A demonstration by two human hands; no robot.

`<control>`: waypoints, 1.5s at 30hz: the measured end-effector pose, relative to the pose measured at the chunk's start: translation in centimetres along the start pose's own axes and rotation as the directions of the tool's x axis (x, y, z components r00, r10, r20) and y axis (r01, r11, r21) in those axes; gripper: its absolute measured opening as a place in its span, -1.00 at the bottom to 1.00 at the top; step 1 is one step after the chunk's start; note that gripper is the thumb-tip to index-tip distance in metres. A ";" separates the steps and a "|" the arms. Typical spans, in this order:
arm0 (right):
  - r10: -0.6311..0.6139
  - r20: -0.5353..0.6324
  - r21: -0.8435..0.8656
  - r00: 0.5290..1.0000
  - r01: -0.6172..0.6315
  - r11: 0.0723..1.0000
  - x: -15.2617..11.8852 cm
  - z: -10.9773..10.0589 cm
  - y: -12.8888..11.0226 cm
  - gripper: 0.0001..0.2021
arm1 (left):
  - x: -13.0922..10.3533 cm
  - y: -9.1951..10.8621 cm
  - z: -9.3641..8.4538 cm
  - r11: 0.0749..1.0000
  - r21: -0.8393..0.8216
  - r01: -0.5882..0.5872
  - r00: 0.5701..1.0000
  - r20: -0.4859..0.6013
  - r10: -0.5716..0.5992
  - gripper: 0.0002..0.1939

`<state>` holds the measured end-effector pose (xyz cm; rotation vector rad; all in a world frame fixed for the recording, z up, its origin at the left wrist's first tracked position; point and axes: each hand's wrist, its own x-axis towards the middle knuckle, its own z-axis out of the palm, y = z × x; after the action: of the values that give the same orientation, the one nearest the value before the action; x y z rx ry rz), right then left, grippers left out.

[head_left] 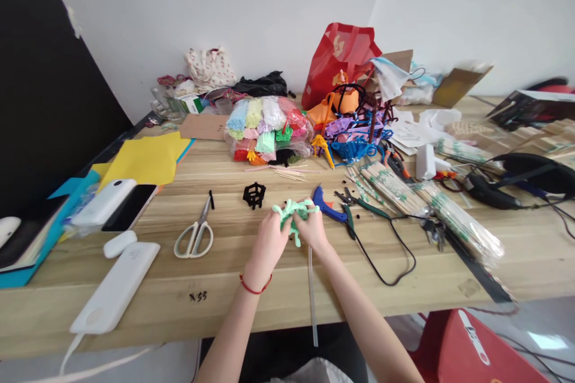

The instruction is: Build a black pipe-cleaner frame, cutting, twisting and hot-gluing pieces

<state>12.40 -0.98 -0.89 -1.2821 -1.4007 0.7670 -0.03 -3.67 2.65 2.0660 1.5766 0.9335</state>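
My left hand [271, 236] and my right hand [315, 230] meet over the table, fingers closed around a mint-green pipe-cleaner shape [292, 207]. Several fuzzy ends stick out above and below the fingers; part of the shape is hidden by the hands. Just beyond my left hand lies a black lattice piece [254, 195]. White-handled scissors [194, 234] rest to the left, with a short black strip [211, 200] by their tips. A blue glue gun [329, 206] is close to my right hand, and a clear glue stick [312, 296] runs below it over the table edge.
Behind are bagged bundles of coloured pipe cleaners [266, 125], a tangled colourful pile [353, 131] and a red bag [339, 63]. Green-handled pliers [348, 221], a black cord [386, 283] and packed wooden sticks [395, 188] lie right. A white power bank [114, 290] sits left.
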 end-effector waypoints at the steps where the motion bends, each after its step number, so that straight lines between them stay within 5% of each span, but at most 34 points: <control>1: -0.015 0.025 0.007 1.000 0.015 1.000 0.1 0.0 0.0 -0.93 | 0.2 0.0 -0.4 1.000 -0.003 0.004 1.000 0.006 -0.004 -0.74; 8: -0.047 0.108 0.060 0.993 0.041 0.997 0.0 0.0 -0.1 -0.90 | 0.8 0.7 -2.1 0.988 -0.148 0.034 0.991 0.133 -0.014 -0.71; 18: -0.005 0.243 0.167 0.970 -0.037 0.985 -0.5 -0.1 -1.8 -0.81 | 1.7 -0.6 -1.4 0.999 0.013 0.047 0.995 -0.088 -0.046 -0.73; 23: 0.013 0.172 0.246 0.985 -0.055 0.968 -1.1 0.6 -2.1 -0.73 | 1.6 -0.5 -1.5 1.000 -0.007 0.003 0.993 -0.119 -0.003 -0.73; 28: 0.045 0.130 0.244 0.991 -0.076 0.967 -0.7 0.6 -1.4 -0.86 | 1.4 -0.7 -1.2 0.999 -0.034 -0.004 0.995 -0.104 0.000 -0.76; 36: 0.070 -0.036 0.065 0.997 -0.068 0.996 -0.6 0.4 -0.7 -0.89 | 0.9 -0.6 -0.3 1.000 0.012 -0.017 0.998 -0.065 0.017 -0.78; 45: 0.044 0.022 0.131 0.999 -0.046 0.990 -0.5 0.2 -1.3 -0.86 | 0.8 -0.5 -0.5 0.999 -0.029 0.028 0.995 -0.094 -0.030 -0.79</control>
<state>11.79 -1.71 0.13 -1.2104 -1.3177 0.8896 -0.67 -2.82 2.90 2.0019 1.6275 1.0504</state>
